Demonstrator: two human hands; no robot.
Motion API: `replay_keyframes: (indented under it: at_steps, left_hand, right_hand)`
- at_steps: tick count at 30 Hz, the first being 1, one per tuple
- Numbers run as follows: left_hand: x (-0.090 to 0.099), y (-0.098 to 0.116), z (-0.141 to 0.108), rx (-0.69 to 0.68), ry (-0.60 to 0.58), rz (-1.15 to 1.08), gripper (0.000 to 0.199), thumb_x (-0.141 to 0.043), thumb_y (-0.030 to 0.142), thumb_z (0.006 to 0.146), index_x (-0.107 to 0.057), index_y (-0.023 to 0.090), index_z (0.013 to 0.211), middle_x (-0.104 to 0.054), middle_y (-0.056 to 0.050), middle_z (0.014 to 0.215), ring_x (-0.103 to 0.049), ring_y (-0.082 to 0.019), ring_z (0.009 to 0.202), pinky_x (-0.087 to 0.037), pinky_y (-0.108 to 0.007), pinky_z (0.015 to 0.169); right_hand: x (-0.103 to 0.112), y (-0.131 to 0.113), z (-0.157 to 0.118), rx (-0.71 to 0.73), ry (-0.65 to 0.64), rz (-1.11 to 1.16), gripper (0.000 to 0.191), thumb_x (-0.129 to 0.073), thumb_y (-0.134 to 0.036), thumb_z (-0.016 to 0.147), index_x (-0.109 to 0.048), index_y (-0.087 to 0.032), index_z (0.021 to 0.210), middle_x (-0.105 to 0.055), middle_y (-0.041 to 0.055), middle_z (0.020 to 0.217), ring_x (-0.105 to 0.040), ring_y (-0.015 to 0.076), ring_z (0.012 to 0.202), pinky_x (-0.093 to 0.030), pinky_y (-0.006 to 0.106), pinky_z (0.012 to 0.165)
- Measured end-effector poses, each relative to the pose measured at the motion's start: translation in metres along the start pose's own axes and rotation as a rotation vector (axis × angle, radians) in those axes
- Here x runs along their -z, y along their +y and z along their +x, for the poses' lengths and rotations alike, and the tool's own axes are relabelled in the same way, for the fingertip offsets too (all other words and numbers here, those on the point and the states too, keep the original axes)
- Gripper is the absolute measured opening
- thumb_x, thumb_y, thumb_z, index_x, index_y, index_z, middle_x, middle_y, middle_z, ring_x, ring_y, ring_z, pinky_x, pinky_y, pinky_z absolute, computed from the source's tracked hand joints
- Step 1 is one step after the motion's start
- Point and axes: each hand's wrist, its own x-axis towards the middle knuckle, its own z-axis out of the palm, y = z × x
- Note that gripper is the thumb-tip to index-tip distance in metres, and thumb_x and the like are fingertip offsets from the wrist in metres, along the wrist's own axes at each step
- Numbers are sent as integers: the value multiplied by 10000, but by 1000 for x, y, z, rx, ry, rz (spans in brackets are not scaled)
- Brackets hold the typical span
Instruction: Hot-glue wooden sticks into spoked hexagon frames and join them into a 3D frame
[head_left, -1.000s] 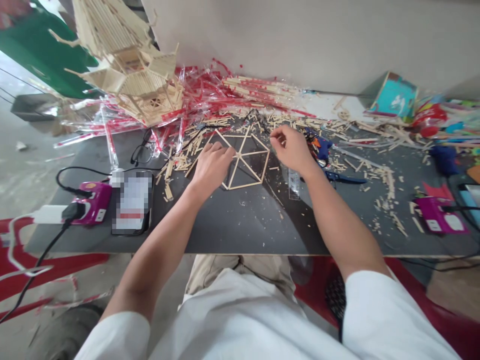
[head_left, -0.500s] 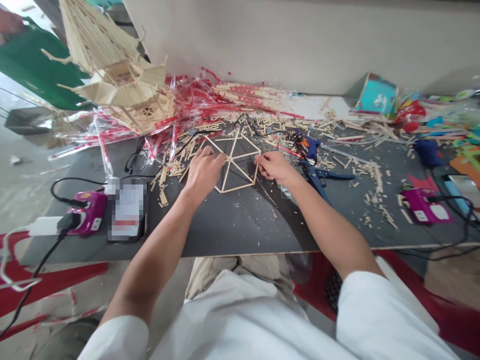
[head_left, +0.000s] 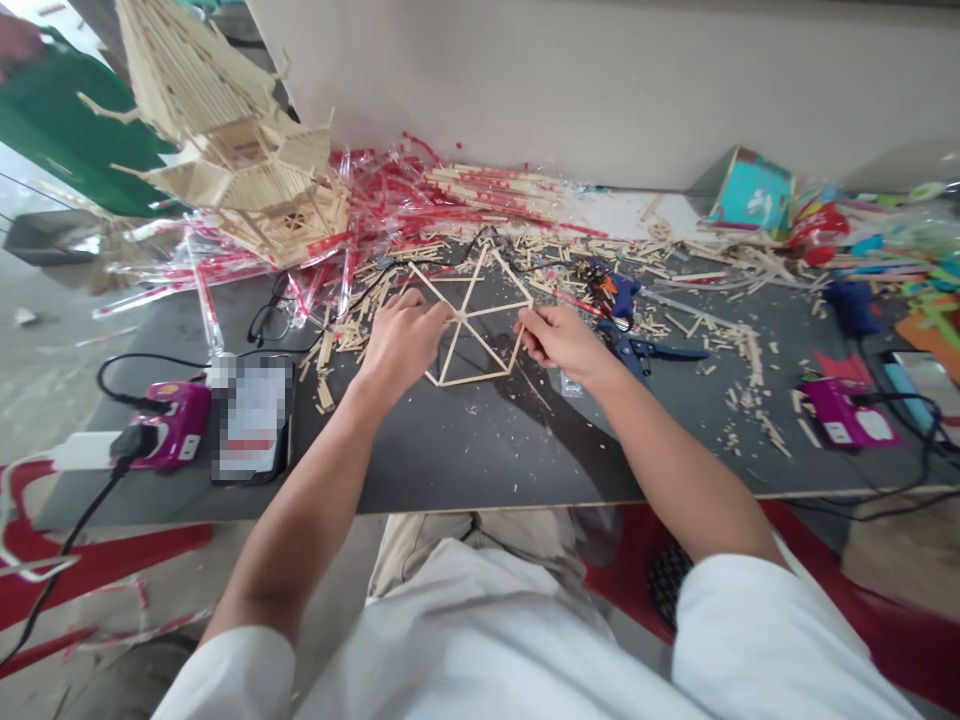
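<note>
A spoked frame of thin wooden sticks (head_left: pixel 474 379) lies between my hands, its sticks meeting near the middle. My left hand (head_left: pixel 409 335) covers the frame's left side, fingers bent and closed on it, with the fingertips near the hub. On the right, my right hand (head_left: pixel 553 338) pinches the stick at the frame's right edge between thumb and curled fingers. Just right of that hand lie blue-handled cutters (head_left: pixel 652 350), partly hidden by my right forearm. A blue glue gun (head_left: pixel 622 295) rests behind them among short stick pieces.
A wooden pagoda model (head_left: pixel 255 185) stands at the back left beside red-and-clear wrappers (head_left: pixel 390 205). A phone (head_left: pixel 253 420) and a purple power socket (head_left: pixel 174 425) lie at the left; another purple socket (head_left: pixel 847 412) is at the right. Stick scraps (head_left: pixel 750 370) litter the dark tabletop.
The frame's right side has shifted slightly right and looks tilted differently, with my right hand on it. My left hand has moved slightly left. The cutters are more covered by my right forearm.
</note>
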Motion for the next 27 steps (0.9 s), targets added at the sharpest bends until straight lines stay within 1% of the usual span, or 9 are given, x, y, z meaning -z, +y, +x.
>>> replay_keyframes:
  at_steps: [5, 7, 10, 12, 14, 17, 20, 24, 27]
  left_hand:
    - [14, 13, -2, -55, 2, 21, 220, -602, 202, 1152, -820, 214, 1181, -797, -91, 882, -734, -305, 1048, -557, -424, 907]
    - [19, 18, -6, -67, 20, 20, 233, -588, 197, 1157, -816, 233, 1182, -796, -75, 882, -729, -300, 1051, -549, -423, 914]
    - [24, 24, -20, -84, 24, 31, 241, -576, 184, 1159, -808, 245, 1152, -790, -56, 859, -717, -295, 1034, -536, -416, 906]
    - [25, 28, -34, -105, 5, 55, 243, -573, 160, 1151, -803, 236, 1127, -791, -54, 856, -716, -292, 1022, -530, -416, 896]
    - [25, 32, -49, -137, -29, 75, 242, -576, 125, 1136, -798, 220, 1125, -791, -59, 863, -724, -292, 1024, -526, -418, 873]
    - [22, 37, -65, -154, -108, 108, 225, -591, 103, 1125, -790, 203, 1090, -769, -64, 842, -740, -292, 1008, -529, -419, 843]
    - [21, 42, -74, -163, -147, 168, 207, -624, 95, 1109, -766, 195, 997, -773, -79, 865, -741, -302, 964, -541, -432, 809]
    - [29, 58, -92, -185, -55, 202, 165, -645, 45, 1080, -764, 155, 1106, -836, -133, 1174, -754, -314, 1031, -568, -449, 824]
    - [38, 79, -114, -237, 8, 60, 158, -657, 32, 1081, -747, 135, 1159, -836, -120, 1164, -764, -287, 1007, -594, -434, 817]
  right_hand:
    - [8, 3, -19, 40, 9, 73, 432, -590, -360, 1213, -640, -197, 815, -515, -56, 578, -433, 52, 421, -266, 175, 377]
    - [10, 5, -28, 69, -17, 106, 431, -653, -437, 1182, -648, -202, 820, -524, -53, 587, -431, 55, 434, -275, 180, 382]
    - [10, 15, -44, 80, -76, 123, 464, -767, -586, 1086, -665, -209, 838, -546, -46, 595, -444, 65, 444, -269, 191, 376]
    - [8, 24, -56, 55, -113, 101, 479, -799, -628, 1043, -678, -206, 852, -561, -41, 597, -456, 71, 440, -273, 195, 370]
    - [7, 34, -66, -2, -160, 16, 454, -802, -601, 1041, -695, -197, 864, -600, -26, 617, -481, 77, 436, -310, 201, 367]
    - [7, 42, -76, -102, -223, -196, 362, -733, -474, 1099, -717, -185, 881, -688, 13, 692, -546, 92, 451, -407, 222, 386]
    - [13, 40, -78, -122, -212, -379, 304, -656, -381, 1130, -707, -195, 895, -739, 28, 745, -582, 105, 460, -466, 245, 417]
    - [26, 25, -72, -7, -106, -551, 290, -642, -394, 1122, -685, -220, 895, -772, 28, 779, -642, 127, 516, -485, 273, 494]
    - [32, 11, -68, 171, -62, -652, 280, -613, -352, 1121, -687, -225, 882, -785, 24, 785, -686, 142, 604, -493, 296, 632]
